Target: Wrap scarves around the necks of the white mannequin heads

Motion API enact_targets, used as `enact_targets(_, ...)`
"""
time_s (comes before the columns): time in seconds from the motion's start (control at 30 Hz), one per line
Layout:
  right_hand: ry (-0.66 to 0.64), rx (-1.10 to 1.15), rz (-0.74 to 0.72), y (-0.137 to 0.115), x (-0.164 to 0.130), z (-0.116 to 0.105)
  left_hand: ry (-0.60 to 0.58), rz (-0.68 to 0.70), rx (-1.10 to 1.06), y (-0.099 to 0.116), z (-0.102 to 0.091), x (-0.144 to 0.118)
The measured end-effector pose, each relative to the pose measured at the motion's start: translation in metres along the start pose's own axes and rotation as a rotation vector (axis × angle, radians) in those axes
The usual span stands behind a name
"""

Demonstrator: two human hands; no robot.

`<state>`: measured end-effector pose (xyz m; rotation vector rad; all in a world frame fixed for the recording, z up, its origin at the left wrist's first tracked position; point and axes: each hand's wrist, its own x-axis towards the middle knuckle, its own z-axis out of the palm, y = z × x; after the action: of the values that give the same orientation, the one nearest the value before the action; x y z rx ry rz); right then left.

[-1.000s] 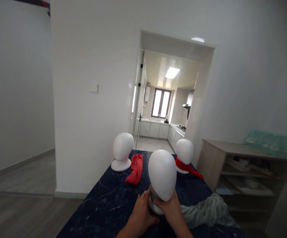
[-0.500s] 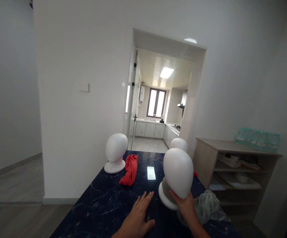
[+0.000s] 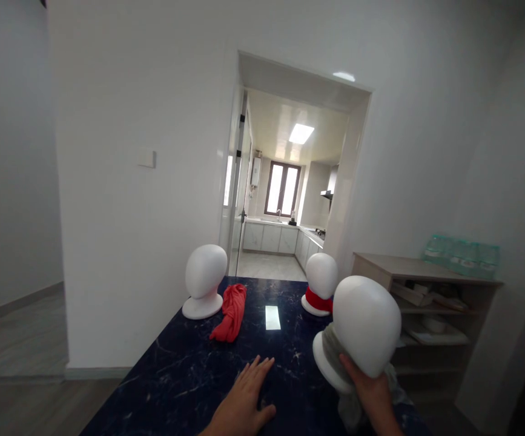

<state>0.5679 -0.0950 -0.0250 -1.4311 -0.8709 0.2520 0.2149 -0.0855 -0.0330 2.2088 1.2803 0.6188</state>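
Observation:
My right hand (image 3: 371, 387) is closed around the neck of the nearest white mannequin head (image 3: 366, 321), which leans to the right. A grey scarf (image 3: 333, 351) wraps that neck, and its loose part hangs below and behind my hand. My left hand (image 3: 244, 396) hovers over or rests on the dark blue marbled table (image 3: 184, 375), fingers stretched out, holding nothing. Behind the held head stands another white head (image 3: 321, 272) with a red scarf (image 3: 318, 300) around its neck. At the far left, a third white head (image 3: 205, 272) stands beside a crumpled red cloth (image 3: 230, 315).
A wooden shelf unit (image 3: 371, 266) stands right of the table, with a pack of bottles (image 3: 462, 254) on top and trays inside. Beyond the table's far edge, a doorway opens into a kitchen (image 3: 271, 236). A white wall (image 3: 144, 254) runs along the left.
My right hand has moved the held head to the right and tilted it more, uncovering the red-scarfed head behind. My left hand stays open, nearly in place. The view has shifted slightly.

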Motion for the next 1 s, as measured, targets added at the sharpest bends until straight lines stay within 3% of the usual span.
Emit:
enact_targets(0.1, -0.113, 0.061, 0.043, -0.009, -0.018, 0.023, 0.014, -0.007, -0.004, -0.001, -0.001, 0.000)
enact_targets(0.2, -0.181, 0.065, -0.027, -0.003, -0.029, 0.040, 0.026, -0.034, -0.009, -0.001, -0.003, -0.001)
enact_targets(0.33, -0.108, -0.050, -0.116, 0.017, -0.019, 0.044, 0.026, -0.046, -0.013, 0.001, -0.004, -0.002)
enact_targets(0.47, -0.061, -0.120, -0.230, 0.032, 0.017, 0.027, 0.024, -0.041, -0.016, 0.002, -0.005, -0.002)
enact_targets(0.67, 0.097, -0.283, -0.316, 0.050, 0.089, -0.029, 0.029, -0.056, -0.045, 0.002, -0.004, 0.000)
enact_targets(0.77, 0.112, -0.279, -0.314, 0.050, 0.108, -0.041, 0.031, -0.067, -0.043, 0.000, -0.003, 0.001)
enact_targets(0.87, 0.025, -0.232, -0.258, 0.043, 0.107, -0.028, 0.029, -0.065, -0.035, -0.002, -0.001, 0.001)
enact_targets(1.0, -0.058, -0.185, -0.250, 0.036, 0.088, 0.010, 0.031, -0.070, -0.024, -0.006, 0.001, 0.001)
